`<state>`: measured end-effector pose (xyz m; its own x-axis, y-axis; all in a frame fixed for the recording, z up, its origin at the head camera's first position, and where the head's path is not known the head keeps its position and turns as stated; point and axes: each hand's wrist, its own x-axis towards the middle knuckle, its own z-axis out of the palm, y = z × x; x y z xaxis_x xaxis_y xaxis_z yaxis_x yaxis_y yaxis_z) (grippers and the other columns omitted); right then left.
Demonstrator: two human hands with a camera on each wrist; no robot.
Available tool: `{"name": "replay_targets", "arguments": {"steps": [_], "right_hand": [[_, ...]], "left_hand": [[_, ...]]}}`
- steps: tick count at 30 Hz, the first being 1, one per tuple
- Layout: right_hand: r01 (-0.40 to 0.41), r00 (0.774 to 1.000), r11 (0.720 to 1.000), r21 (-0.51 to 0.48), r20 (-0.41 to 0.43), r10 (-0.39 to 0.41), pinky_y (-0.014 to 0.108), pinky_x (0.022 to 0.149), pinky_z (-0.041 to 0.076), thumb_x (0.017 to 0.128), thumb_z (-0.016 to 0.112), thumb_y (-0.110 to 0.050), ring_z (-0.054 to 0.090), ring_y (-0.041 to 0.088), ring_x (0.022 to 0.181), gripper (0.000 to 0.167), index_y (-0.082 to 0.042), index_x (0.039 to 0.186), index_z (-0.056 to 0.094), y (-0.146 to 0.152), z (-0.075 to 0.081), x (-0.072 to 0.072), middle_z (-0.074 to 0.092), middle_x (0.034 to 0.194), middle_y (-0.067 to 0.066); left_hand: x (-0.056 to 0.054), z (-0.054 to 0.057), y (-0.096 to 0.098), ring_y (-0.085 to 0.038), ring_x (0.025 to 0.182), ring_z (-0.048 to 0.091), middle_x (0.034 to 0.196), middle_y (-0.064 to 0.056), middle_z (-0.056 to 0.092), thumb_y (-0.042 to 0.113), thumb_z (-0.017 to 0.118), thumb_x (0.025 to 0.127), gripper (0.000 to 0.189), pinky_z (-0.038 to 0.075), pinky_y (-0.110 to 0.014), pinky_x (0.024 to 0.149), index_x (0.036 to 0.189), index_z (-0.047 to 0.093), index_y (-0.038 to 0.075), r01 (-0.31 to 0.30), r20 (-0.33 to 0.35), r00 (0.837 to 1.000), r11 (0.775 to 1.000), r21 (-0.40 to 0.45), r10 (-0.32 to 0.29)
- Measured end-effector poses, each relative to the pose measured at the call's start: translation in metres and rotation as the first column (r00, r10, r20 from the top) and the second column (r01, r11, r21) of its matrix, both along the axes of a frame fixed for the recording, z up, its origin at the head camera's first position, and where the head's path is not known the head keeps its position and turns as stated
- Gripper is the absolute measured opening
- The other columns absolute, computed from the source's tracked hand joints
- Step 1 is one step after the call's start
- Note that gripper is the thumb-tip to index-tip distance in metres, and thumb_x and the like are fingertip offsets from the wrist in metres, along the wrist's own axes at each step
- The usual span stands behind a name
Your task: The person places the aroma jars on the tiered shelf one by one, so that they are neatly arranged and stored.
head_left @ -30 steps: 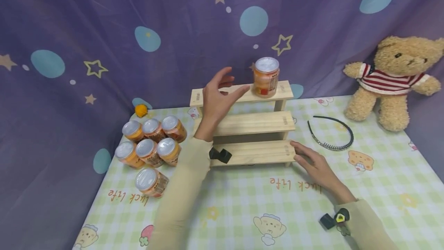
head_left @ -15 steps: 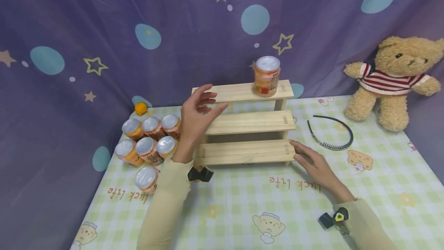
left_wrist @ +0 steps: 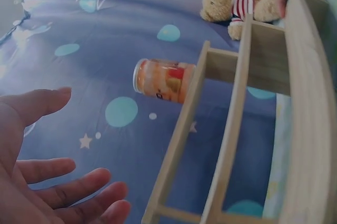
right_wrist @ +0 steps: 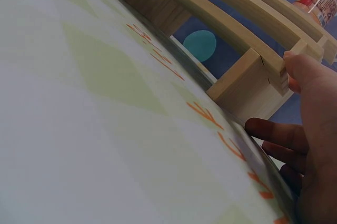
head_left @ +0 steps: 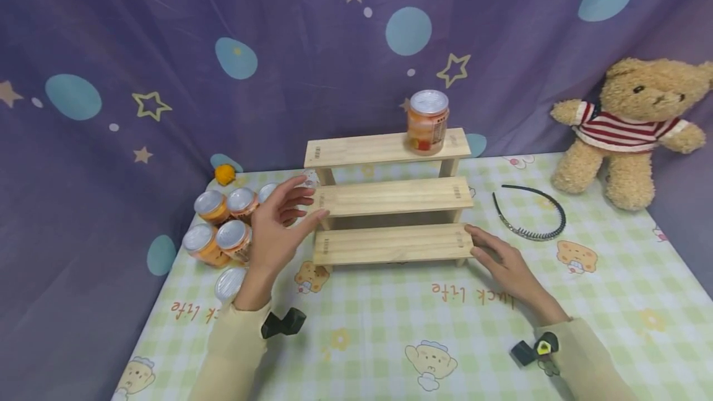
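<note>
My left hand (head_left: pixel 275 228) holds nothing, its fingers spread and loosely bent, above the group of orange-labelled cans (head_left: pixel 207 249) at the left, hiding some of them. My right hand (head_left: pixel 504 265) rests at the right end of the lowest board of a three-step wooden shelf (head_left: pixel 390 244). In the right wrist view, the thumb of the right hand (right_wrist: pixel 321 124) touches the board's end, and the other fingers extend below it. One can (head_left: pixel 427 122) with a silver lid stands upright on the top step, towards its right side.
A black toothed headband (head_left: pixel 535 234) lies to the right of the shelf. A teddy bear (head_left: pixel 629 129) in a striped shirt sits at the back right. By the curtain at the back left is a small yellow pom-pom (head_left: pixel 225 174). A checked cloth (head_left: pixel 379 333) covers the table.
My left hand has moved away from near the can on the top step, down and to the left, over the grouped cans. My right hand stays at the shelf's end.
</note>
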<state>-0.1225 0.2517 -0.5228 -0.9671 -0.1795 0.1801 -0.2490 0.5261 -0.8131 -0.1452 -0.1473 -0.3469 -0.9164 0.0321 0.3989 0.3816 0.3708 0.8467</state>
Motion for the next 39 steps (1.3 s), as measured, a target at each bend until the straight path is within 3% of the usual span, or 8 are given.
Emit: {"name": "replay_targets", "arguments": {"steps": [2,8,14,20,28,33,36,39], "right_hand": [[0.0,1.0,1.0,-0.002,0.001,0.0,0.002,0.105,0.025,0.104,0.054,-0.023,0.046,-0.016,0.124,0.05,-0.032,0.152,0.043,-0.001,0.0,0.0,0.066,0.136,0.008],[0.007,1.0,1.0,0.016,-0.001,-0.007,0.004,0.106,0.026,0.104,0.054,-0.024,0.047,-0.015,0.124,0.05,-0.032,0.152,0.042,-0.001,0.001,0.0,0.065,0.136,0.008],[0.002,1.0,1.0,0.019,-0.006,-0.001,0.003,0.106,0.026,0.104,0.054,-0.022,0.047,-0.014,0.124,0.05,-0.032,0.152,0.043,0.0,0.001,-0.001,0.066,0.136,0.008],[0.002,1.0,1.0,0.011,-0.006,-0.002,0.002,0.105,0.027,0.104,0.055,-0.022,0.047,-0.016,0.123,0.051,-0.031,0.152,0.042,0.0,0.002,0.0,0.065,0.136,0.009],[0.003,1.0,1.0,0.017,-0.014,-0.003,0.001,0.105,0.025,0.104,0.055,-0.022,0.046,-0.016,0.124,0.05,-0.03,0.152,0.043,-0.001,0.002,0.0,0.066,0.135,0.008],[0.0,1.0,1.0,0.014,-0.023,0.001,0.001,0.105,0.024,0.104,0.055,-0.02,0.046,-0.017,0.124,0.05,-0.029,0.151,0.044,-0.001,0.002,0.0,0.066,0.134,0.009],[0.002,1.0,1.0,0.015,-0.023,-0.001,0.001,0.105,0.024,0.104,0.055,-0.02,0.046,-0.017,0.123,0.05,-0.029,0.151,0.044,-0.001,0.001,0.0,0.066,0.135,0.009],[0.004,1.0,1.0,0.015,-0.022,-0.003,0.001,0.105,0.024,0.104,0.055,-0.021,0.045,-0.018,0.123,0.05,-0.03,0.151,0.044,-0.001,0.001,0.0,0.066,0.135,0.009]], "left_hand": [[0.006,-0.004,-0.008,-0.006,0.097,0.067,0.114,-0.017,0.072,-0.001,0.083,0.077,0.061,0.054,-0.016,0.082,0.134,0.062,0.008,-0.022,-0.001,1.0,1.0,-0.018,0.022],[0.024,-0.013,-0.035,-0.006,0.099,0.068,0.109,0.016,0.07,-0.002,0.081,0.078,0.06,0.056,-0.019,0.083,0.133,0.063,0.011,-0.052,0.049,0.997,0.999,0.013,0.051],[0.041,-0.022,-0.062,-0.008,0.096,0.07,0.11,0.009,0.072,-0.016,0.076,0.076,0.062,0.055,-0.014,0.08,0.133,0.062,0.003,-0.084,0.006,0.996,0.995,0.048,0.084],[0.055,-0.031,-0.089,-0.002,0.09,0.07,0.104,0.013,0.073,-0.021,0.075,0.072,0.061,0.054,-0.011,0.077,0.129,0.063,-0.003,-0.194,-0.012,0.981,0.98,0.035,0.195],[0.073,-0.038,-0.119,0.0,0.086,0.071,0.101,0.016,0.073,-0.017,0.076,0.076,0.059,0.052,-0.007,0.073,0.13,0.064,0.003,-0.38,0.042,0.924,0.925,-0.004,0.38],[0.082,-0.047,-0.133,0.004,0.083,0.069,0.099,0.023,0.07,-0.009,0.077,0.079,0.055,0.051,-0.007,0.072,0.131,0.065,0.008,-0.485,0.1,0.868,0.874,-0.042,0.487],[0.085,-0.057,-0.14,0.007,0.081,0.068,0.097,0.025,0.068,-0.004,0.079,0.08,0.055,0.051,-0.007,0.07,0.131,0.064,0.01,-0.526,0.155,0.834,0.848,-0.067,0.53],[0.086,-0.068,-0.146,0.008,0.078,0.068,0.097,0.025,0.068,-0.003,0.08,0.08,0.055,0.051,-0.007,0.068,0.132,0.064,0.01,-0.538,0.217,0.815,0.841,-0.061,0.537]]}}
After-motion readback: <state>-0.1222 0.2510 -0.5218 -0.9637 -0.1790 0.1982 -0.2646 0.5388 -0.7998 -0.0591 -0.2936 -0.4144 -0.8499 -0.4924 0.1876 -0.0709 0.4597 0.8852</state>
